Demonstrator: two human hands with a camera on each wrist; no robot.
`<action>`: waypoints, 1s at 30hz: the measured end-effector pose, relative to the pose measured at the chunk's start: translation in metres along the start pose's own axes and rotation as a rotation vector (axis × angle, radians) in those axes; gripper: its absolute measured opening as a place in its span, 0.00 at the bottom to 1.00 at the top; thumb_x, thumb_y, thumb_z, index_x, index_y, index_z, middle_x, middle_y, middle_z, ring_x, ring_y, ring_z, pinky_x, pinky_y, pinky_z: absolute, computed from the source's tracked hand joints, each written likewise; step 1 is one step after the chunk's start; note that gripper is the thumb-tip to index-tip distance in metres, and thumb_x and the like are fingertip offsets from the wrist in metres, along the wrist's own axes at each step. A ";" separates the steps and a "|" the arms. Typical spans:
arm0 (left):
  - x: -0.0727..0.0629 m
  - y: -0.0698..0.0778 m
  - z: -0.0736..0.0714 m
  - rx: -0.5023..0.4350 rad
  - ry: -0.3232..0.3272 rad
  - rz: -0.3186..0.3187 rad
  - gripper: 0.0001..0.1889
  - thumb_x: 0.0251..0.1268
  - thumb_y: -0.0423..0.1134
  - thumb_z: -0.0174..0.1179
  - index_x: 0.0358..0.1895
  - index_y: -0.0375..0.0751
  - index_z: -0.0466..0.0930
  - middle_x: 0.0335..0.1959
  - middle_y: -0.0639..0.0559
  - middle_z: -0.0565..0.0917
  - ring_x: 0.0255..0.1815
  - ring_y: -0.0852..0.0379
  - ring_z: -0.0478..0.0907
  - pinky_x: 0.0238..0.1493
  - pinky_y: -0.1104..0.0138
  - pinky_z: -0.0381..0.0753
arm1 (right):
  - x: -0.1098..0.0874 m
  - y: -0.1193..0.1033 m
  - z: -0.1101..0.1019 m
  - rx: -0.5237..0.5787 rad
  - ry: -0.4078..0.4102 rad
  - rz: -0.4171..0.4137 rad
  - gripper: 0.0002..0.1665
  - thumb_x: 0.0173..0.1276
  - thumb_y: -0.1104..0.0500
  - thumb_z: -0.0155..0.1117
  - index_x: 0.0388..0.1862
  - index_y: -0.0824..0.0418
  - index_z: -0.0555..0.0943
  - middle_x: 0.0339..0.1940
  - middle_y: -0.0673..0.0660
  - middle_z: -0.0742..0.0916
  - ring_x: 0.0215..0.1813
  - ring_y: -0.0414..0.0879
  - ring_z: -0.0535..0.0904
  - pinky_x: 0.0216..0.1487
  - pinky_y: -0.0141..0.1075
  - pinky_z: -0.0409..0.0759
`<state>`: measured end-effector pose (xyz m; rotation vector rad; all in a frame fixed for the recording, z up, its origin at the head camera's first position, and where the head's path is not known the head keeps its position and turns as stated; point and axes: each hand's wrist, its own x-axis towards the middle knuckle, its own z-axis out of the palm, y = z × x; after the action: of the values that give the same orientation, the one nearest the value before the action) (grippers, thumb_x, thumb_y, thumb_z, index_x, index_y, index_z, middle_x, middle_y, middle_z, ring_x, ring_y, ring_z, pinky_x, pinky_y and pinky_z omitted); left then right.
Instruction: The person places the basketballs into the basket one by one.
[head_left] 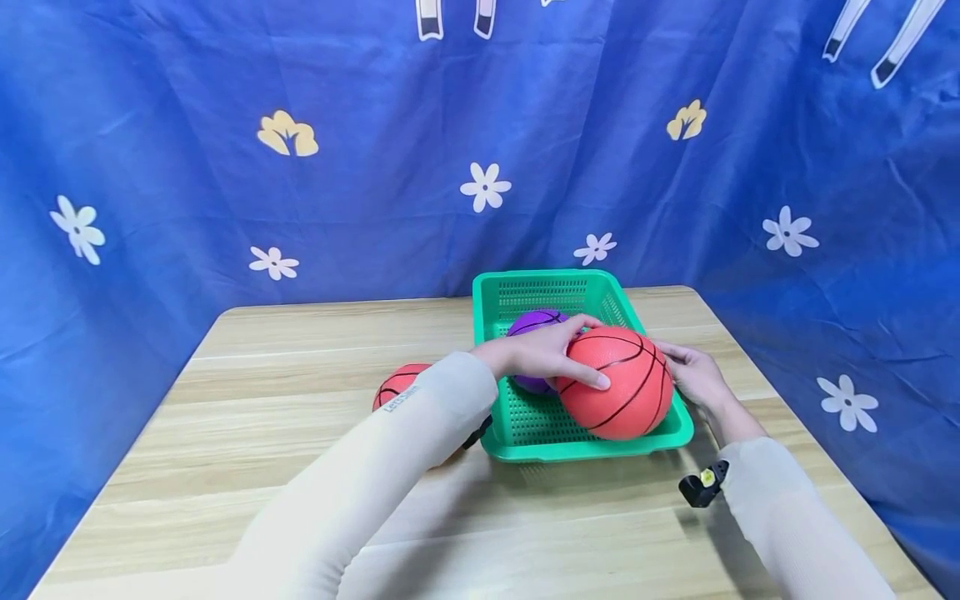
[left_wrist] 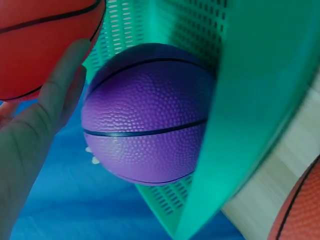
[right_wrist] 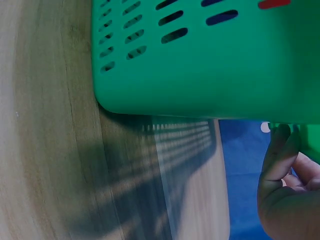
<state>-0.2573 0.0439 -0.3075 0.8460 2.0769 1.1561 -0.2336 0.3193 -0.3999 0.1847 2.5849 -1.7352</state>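
A large red basketball (head_left: pixel 621 387) sits at the near right of a green perforated basket (head_left: pixel 585 452). My left hand (head_left: pixel 543 350) grips this ball from its left side, thumb in front and fingers over the top. In the left wrist view, the left fingers lie against the red surface, beside a purple basketball (left_wrist: pixel 150 115) inside the basket. My right hand (head_left: pixel 697 375) is at the basket's right rim. The right wrist view shows its fingers (right_wrist: pixel 280 145) curled up against that green rim, with the wall's slots above.
Left of the basket, another red basketball (head_left: pixel 397 383) rests on the wooden table (head_left: pixel 285 367), partly hidden behind my left sleeve (head_left: pixel 390 450). Blue patterned cloth (head_left: pixel 375 167) hangs along the back and right sides of the table.
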 end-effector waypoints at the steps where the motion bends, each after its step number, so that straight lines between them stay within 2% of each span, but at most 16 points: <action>1: 0.001 -0.001 0.000 0.003 0.001 -0.013 0.38 0.54 0.49 0.68 0.67 0.56 0.57 0.57 0.53 0.69 0.55 0.54 0.69 0.38 0.60 0.83 | 0.000 0.000 0.000 0.001 -0.004 -0.001 0.31 0.75 0.51 0.51 0.69 0.67 0.66 0.67 0.68 0.70 0.64 0.57 0.67 0.43 0.24 0.75; 6: 0.003 -0.005 0.000 0.020 0.012 -0.044 0.38 0.54 0.51 0.68 0.67 0.55 0.57 0.57 0.53 0.69 0.55 0.53 0.69 0.38 0.60 0.83 | 0.001 -0.001 -0.002 0.023 -0.023 -0.013 0.32 0.75 0.50 0.52 0.70 0.68 0.65 0.69 0.67 0.68 0.68 0.59 0.63 0.46 0.23 0.74; 9: 0.006 -0.004 0.002 0.036 0.016 -0.040 0.40 0.53 0.52 0.68 0.67 0.55 0.56 0.56 0.54 0.70 0.56 0.55 0.69 0.39 0.63 0.82 | 0.001 -0.001 -0.001 0.033 -0.015 -0.011 0.32 0.75 0.50 0.52 0.69 0.68 0.65 0.68 0.68 0.69 0.67 0.59 0.64 0.46 0.23 0.74; 12: 0.011 -0.003 0.008 0.091 0.026 -0.026 0.42 0.52 0.52 0.69 0.68 0.53 0.55 0.56 0.54 0.71 0.57 0.56 0.68 0.43 0.65 0.80 | 0.001 0.000 -0.001 0.041 -0.009 -0.008 0.32 0.74 0.50 0.53 0.69 0.68 0.65 0.68 0.68 0.69 0.66 0.58 0.65 0.46 0.23 0.74; 16: 0.018 -0.005 0.015 0.217 0.044 -0.010 0.47 0.51 0.53 0.70 0.71 0.50 0.52 0.57 0.53 0.72 0.59 0.55 0.68 0.48 0.64 0.78 | 0.001 0.002 0.000 0.047 -0.006 -0.005 0.33 0.73 0.49 0.55 0.69 0.68 0.66 0.67 0.69 0.70 0.59 0.47 0.72 0.45 0.24 0.76; 21: 0.021 -0.010 0.019 0.290 0.041 -0.067 0.48 0.52 0.58 0.68 0.72 0.48 0.51 0.58 0.51 0.72 0.60 0.53 0.68 0.49 0.61 0.78 | 0.001 0.003 -0.001 0.077 -0.007 0.000 0.34 0.71 0.49 0.57 0.69 0.68 0.66 0.66 0.71 0.70 0.41 0.30 0.78 0.41 0.29 0.80; 25: 0.021 -0.012 0.019 0.335 0.040 -0.096 0.47 0.55 0.59 0.65 0.73 0.48 0.51 0.61 0.50 0.70 0.63 0.52 0.65 0.53 0.60 0.76 | 0.000 0.002 -0.002 0.078 -0.013 -0.006 0.35 0.72 0.48 0.57 0.69 0.68 0.66 0.66 0.71 0.70 0.38 0.29 0.79 0.41 0.30 0.80; 30: 0.020 -0.013 0.016 0.394 0.038 -0.094 0.44 0.57 0.55 0.65 0.74 0.49 0.51 0.65 0.49 0.68 0.66 0.52 0.63 0.56 0.58 0.74 | 0.000 0.002 -0.002 0.051 -0.019 -0.014 0.35 0.72 0.47 0.56 0.69 0.68 0.65 0.66 0.70 0.70 0.40 0.27 0.77 0.42 0.28 0.79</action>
<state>-0.2603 0.0622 -0.3299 0.8958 2.3902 0.7270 -0.2330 0.3225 -0.4013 0.1509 2.5367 -1.8001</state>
